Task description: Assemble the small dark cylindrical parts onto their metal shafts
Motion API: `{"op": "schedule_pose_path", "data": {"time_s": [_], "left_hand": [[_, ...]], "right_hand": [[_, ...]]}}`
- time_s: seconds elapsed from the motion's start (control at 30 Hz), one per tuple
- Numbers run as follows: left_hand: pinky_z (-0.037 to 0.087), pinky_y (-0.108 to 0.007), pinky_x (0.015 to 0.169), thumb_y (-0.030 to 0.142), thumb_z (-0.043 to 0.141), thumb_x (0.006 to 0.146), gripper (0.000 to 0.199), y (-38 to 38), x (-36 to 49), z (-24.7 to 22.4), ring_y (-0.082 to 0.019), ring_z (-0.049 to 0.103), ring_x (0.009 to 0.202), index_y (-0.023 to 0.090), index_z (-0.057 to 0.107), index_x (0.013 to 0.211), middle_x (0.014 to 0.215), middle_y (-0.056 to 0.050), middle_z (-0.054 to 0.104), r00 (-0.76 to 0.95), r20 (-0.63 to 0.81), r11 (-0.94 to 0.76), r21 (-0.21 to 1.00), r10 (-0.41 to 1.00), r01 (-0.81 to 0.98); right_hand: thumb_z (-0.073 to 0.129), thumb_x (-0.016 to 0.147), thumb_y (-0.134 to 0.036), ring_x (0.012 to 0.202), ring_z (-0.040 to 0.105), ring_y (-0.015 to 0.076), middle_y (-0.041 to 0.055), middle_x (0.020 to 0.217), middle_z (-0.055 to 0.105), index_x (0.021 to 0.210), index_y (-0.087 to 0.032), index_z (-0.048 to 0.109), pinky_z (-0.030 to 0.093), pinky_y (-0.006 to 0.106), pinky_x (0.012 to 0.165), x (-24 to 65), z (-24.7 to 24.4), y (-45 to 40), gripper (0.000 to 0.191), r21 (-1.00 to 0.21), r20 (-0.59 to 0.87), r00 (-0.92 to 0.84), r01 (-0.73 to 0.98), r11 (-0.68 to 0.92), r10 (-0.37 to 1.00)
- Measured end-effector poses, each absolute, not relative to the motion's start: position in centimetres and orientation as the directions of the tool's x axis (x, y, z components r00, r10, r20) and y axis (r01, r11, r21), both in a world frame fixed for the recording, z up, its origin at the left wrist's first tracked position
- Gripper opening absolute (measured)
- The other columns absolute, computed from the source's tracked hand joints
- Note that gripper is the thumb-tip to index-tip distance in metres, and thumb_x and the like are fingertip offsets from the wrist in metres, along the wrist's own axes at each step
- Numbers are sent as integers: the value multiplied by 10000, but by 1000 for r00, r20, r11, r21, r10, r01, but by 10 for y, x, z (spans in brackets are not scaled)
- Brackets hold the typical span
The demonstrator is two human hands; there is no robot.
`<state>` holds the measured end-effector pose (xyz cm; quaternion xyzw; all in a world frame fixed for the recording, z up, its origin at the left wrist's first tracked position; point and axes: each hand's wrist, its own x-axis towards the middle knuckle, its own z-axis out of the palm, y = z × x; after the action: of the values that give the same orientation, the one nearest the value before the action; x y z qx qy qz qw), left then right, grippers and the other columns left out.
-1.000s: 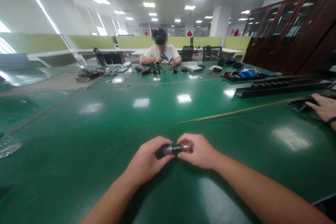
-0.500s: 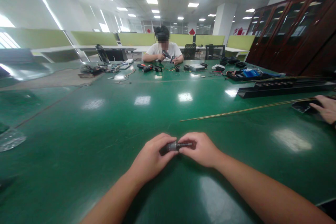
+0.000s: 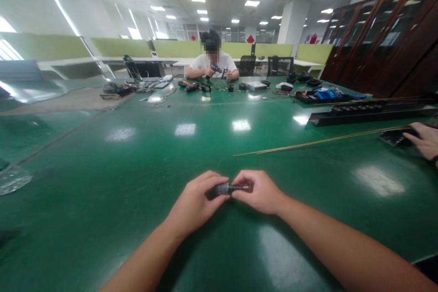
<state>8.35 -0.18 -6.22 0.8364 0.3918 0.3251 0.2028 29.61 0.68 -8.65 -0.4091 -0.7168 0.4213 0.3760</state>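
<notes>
My left hand [image 3: 195,196] is wrapped round the body of a dark, silvery cylinder with a thin shaft [image 3: 223,188], held level just above the green tabletop [image 3: 153,146]. The shaft points to the right, and its exact kind is too small to tell. Thumb and fingertips of my right hand [image 3: 260,192] close on the shaft near where it leaves the body. Its pale tip shows between those fingers. The left end of the cylinder is hidden in my left palm.
Thin brass-coloured rods [image 3: 294,147] lie beyond my right hand. Another person's hand [image 3: 424,139] rests on a black part at the right edge, near a long black channel [image 3: 362,116]. Across the table a person [image 3: 212,61] holds a power drill [image 3: 215,68] among scattered tools.
Both hands keep their hold on the cylinder, with only a slight shift of the fingers. The whole view has moved a little.
</notes>
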Motion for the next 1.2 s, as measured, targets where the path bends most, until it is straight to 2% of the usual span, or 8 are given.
{"op": "schedule_pose_path", "data": {"time_s": [1.2], "left_hand": [[497, -249, 810, 247, 726, 819, 208, -3, 80, -64, -128, 634, 884, 251, 683, 1023, 966, 11, 683, 453, 434, -627, 564, 779, 537]], "right_hand": [[700, 765, -221, 617, 560, 120, 1, 723, 661, 843, -159, 684, 417, 221, 572, 299, -83, 3, 101, -871, 215, -368, 347, 348, 905]]}}
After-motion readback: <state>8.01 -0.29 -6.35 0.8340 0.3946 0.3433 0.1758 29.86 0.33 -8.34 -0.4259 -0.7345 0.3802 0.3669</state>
